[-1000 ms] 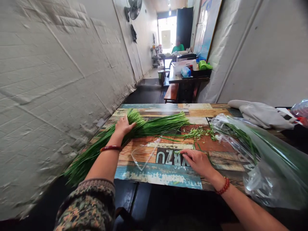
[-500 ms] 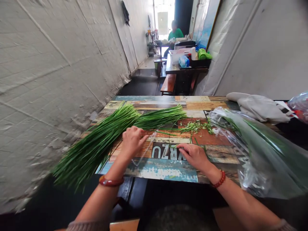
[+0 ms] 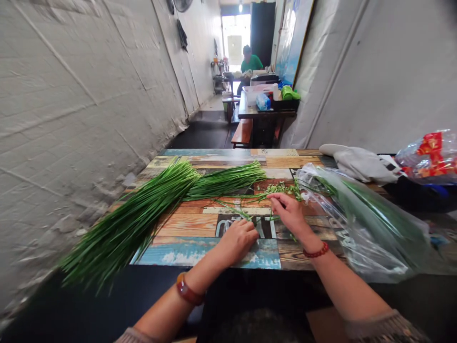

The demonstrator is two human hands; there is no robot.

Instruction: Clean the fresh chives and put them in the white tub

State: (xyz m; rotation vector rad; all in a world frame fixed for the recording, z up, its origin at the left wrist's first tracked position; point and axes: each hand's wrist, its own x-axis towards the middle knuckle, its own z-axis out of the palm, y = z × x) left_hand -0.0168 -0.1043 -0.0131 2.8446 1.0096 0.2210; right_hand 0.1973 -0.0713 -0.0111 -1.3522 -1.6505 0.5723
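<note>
My left hand (image 3: pixel 238 240) is low over the front of the patchwork-patterned table (image 3: pixel 189 226), fingers curled down; what they hold, if anything, is hidden. Just beyond it lie a few loose green stems (image 3: pixel 243 214). My right hand (image 3: pixel 290 212) has its fingertips drawn together at the edge of a heap of pale green trimmings (image 3: pixel 280 188); I cannot make out what is in them. Further left are a large bundle of long green garlic chives (image 3: pixel 143 214), its leaf ends hanging past the table edge, and a smaller bundle (image 3: pixel 228 180).
A clear plastic bag (image 3: pixel 374 224) with more greens lies at the right. Behind it are a grey cloth item (image 3: pixel 360 162) and a red-printed plastic package (image 3: pixel 428 155). Beyond stand a bench (image 3: pixel 243 132) and another table (image 3: pixel 246 112) with containers. A person in green (image 3: pixel 252 63) sits further back.
My left hand has moved right and nearer, away from the large chive bundle. My right hand has moved up to the trimmings. The view has shifted slightly.
</note>
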